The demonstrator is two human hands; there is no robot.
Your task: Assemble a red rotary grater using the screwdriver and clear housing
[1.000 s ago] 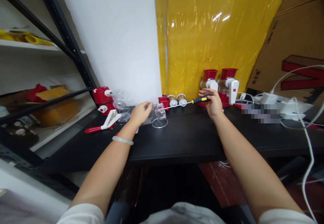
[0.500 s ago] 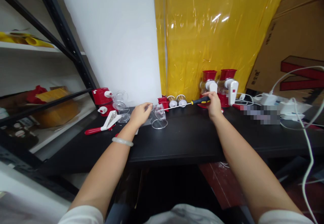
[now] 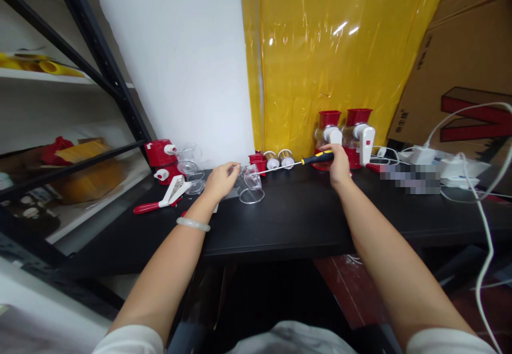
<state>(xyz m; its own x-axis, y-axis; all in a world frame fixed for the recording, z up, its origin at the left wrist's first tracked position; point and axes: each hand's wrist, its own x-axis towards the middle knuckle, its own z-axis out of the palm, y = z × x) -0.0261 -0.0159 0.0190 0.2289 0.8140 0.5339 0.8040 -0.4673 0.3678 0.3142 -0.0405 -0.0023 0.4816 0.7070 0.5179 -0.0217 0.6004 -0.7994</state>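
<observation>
My right hand (image 3: 339, 166) is closed round the black and yellow handle of a screwdriver (image 3: 317, 158). Its long metal shaft points left, and the tip meets a clear plastic housing (image 3: 252, 182) with a round rim. On the housing's left side my left hand (image 3: 222, 179) grips it, fingers bent and partly hidden. Just behind the housing stands a small red plastic part (image 3: 258, 162). Two metal grater drums (image 3: 286, 159) with white ends lie beside that part, beyond the screwdriver shaft.
Two assembled red and white rotary graters (image 3: 360, 138) stand at the back right of the black table (image 3: 280, 226). To the left are red bases (image 3: 160, 153), more clear housings (image 3: 195, 183) and a white crank with a red handle (image 3: 149, 207). White cables (image 3: 482, 258) hang at right.
Both hands keep their hold, and the screwdriver tip stays at the clear housing. The whole view has shifted very slightly.
</observation>
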